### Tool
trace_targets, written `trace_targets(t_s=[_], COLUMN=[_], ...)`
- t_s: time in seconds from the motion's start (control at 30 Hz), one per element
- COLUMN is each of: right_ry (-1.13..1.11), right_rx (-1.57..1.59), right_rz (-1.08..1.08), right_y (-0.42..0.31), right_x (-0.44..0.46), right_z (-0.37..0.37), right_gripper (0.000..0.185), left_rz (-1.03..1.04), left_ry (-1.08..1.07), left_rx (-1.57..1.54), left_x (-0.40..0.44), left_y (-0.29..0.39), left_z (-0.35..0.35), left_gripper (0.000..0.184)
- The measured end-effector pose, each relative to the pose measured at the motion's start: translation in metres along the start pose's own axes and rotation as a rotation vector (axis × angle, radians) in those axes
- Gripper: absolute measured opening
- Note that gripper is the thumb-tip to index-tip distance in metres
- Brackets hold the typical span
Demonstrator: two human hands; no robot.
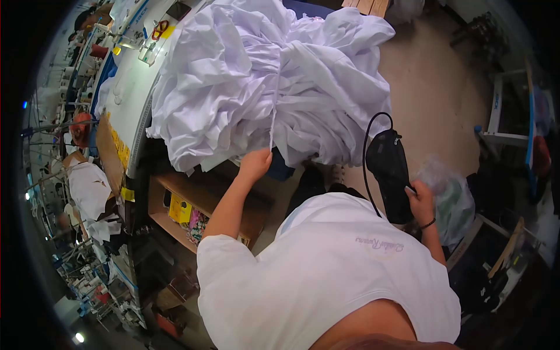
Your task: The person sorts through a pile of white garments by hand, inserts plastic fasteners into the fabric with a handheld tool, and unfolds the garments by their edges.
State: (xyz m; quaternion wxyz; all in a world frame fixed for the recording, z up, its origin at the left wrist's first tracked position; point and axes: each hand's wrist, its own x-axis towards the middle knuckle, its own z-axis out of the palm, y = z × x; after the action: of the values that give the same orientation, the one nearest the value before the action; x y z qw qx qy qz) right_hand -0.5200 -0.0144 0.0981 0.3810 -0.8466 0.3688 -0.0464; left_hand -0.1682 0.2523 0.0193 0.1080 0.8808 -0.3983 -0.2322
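White cloth bundle (216, 87) at 12 o'clock, heavily creased; white strip (274, 114) runs down its middle. Left hand (255, 164), near centre, fingers closed, pinching the strip's lower end. Right hand (421, 204), between 3 and 4 o'clock, grips the edge of a black pouch (389, 169); fingertips partly hidden. Black cable (366, 157) loops beside the pouch. Scissors (159, 29) at 11, on white table (125, 90). Yellow box (179, 208) at 8, inside wooden drawer (163, 224).

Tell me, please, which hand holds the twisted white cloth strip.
The left hand, pinching this strip on the big white cloth bundle; the right hand is at the edge of the long black bag.
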Motion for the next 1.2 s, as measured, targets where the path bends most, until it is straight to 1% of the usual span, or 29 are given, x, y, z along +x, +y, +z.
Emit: trace_targets(t_s=[0.03, 0.1, 0.17, 0.23, 0.3, 0.33, 0.4, 0.43, 0.47, 0.5, 0.53, 0.57, 0.6, 0.63, 0.67, 0.73, 0.77, 0.8, 0.87, 0.9, 0.93, 1.0, 1.07, 1.1, 1.17, 1.2], right_ry=[-0.002, 0.010, 0.025, 0.037, 0.011, 0.017, 0.033, 0.039, 0.048, 0.029, 0.005, 0.005, -0.049, -0.115, -0.175, -0.239, -0.275, -0.328, -0.461, -0.495, -0.539, -0.597, -0.663, -0.675, -0.700, -0.741], right_rx=[-0.002, -0.009, -0.016, -0.024, -0.011, -0.002, -0.006, -0.007, -0.003, -0.005, -0.010, -0.013, -0.044, -0.080, -0.097, -0.117, -0.123, -0.098, -0.131, -0.114, -0.132, -0.140, -0.155, -0.113, -0.107, -0.161], right_rz=[0.002, -0.055, -0.059, -0.061, -0.016, -0.006, -0.002, 0.014, 0.017, 0.027, 0.034, 0.030, -0.018, -0.066, -0.096, -0.156, -0.209, -0.243, -0.325, -0.421, -0.489, -0.610, -0.687, -0.764, -0.824, -0.819], right_y=[0.000, 0.005, 0.013, 0.012, 0.001, 0.005, 0.006, 0.006, 0.006, 0.005, 0.005, 0.005, 0.006, 0.006, 0.003, -0.005, -0.006, -0.005, -0.016, -0.016, -0.019, -0.020, -0.037, -0.045, -0.061, -0.075], right_x=[0.003, -0.001, -0.005, -0.010, -0.006, -0.006, -0.002, -0.003, 0.001, 0.000, -0.004, -0.003, -0.001, -0.001, 0.001, 0.003, 0.004, 0.008, 0.020, 0.026, 0.033, 0.046, 0.058, 0.065, 0.072, 0.075], right_z=[0.000, 0.008, 0.017, 0.019, 0.013, 0.013, 0.015, 0.017, 0.019, 0.020, 0.020, 0.020, 0.020, 0.018, 0.015, 0.014, 0.017, 0.021, 0.028, 0.037, 0.046, 0.072, 0.099, 0.114, 0.148, 0.161], right_gripper=[0.010, 0.011, 0.011, 0.011, 0.011, 0.011, 0.011, 0.011, 0.011, 0.011, 0.011, 0.011, 0.011, 0.011, 0.011, 0.012, 0.013, 0.012, 0.010, 0.008, 0.008, 0.008, 0.008, 0.010, 0.012, 0.013], left_rz=[-0.004, 0.199, 0.163, -0.060, -0.213, -0.126, 0.006, 0.194, 0.258, 0.458, 0.618, 0.691, 0.775, 0.630, 0.477, 0.505, 0.447, 0.364, 0.144, -0.051, -0.192, -0.468, -0.642, -0.681, -0.753, -0.789], left_ry=[-0.055, 0.190, 0.647, 0.760, 0.133, -0.056, 0.001, -0.025, -0.082, -0.127, -0.032, 0.009, 0.098, 0.089, 0.079, -0.003, -0.059, 0.098, 0.035, 0.100, 0.110, 0.212, 0.245, 0.320, 0.463, 0.532], left_rx=[0.054, -0.044, -0.389, -0.445, -0.299, -0.538, -0.834, -1.070, -1.242, -1.287, -1.340, -1.246, -1.033, -0.985, -0.940, -0.833, -0.901, -0.890, -1.016, -1.046, -1.068, -1.231, -1.308, -1.343, -1.413, -1.453], left_x=[0.017, 0.061, 0.102, 0.152, 0.196, 0.181, 0.164, 0.167, 0.158, 0.163, 0.165, 0.167, 0.179, 0.175, 0.170, 0.165, 0.155, 0.127, 0.092, 0.066, 0.039, -0.019, -0.077, -0.104, -0.147, -0.163], left_y=[0.013, 0.028, 0.062, 0.060, 0.039, 0.067, 0.089, 0.085, 0.104, 0.114, 0.130, 0.148, 0.147, 0.163, 0.174, 0.148, 0.128, 0.122, 0.073, 0.058, 0.037, 0.003, -0.024, -0.032, -0.051, -0.062], left_z=[-0.013, -0.030, -0.045, -0.025, 0.002, -0.015, -0.079, -0.103, -0.143, -0.177, -0.206, -0.239, -0.254, -0.263, -0.266, -0.240, -0.216, -0.196, -0.136, -0.109, -0.086, -0.045, -0.025, -0.020, -0.011, -0.003], left_gripper=[0.022, 0.023, 0.023, 0.026, 0.027, 0.026, 0.025, 0.026, 0.030, 0.032, 0.029, 0.027, 0.028, 0.030, 0.036, 0.037, 0.042, 0.029, 0.031, 0.028, 0.027, 0.026, 0.024, 0.023, 0.022, 0.021])
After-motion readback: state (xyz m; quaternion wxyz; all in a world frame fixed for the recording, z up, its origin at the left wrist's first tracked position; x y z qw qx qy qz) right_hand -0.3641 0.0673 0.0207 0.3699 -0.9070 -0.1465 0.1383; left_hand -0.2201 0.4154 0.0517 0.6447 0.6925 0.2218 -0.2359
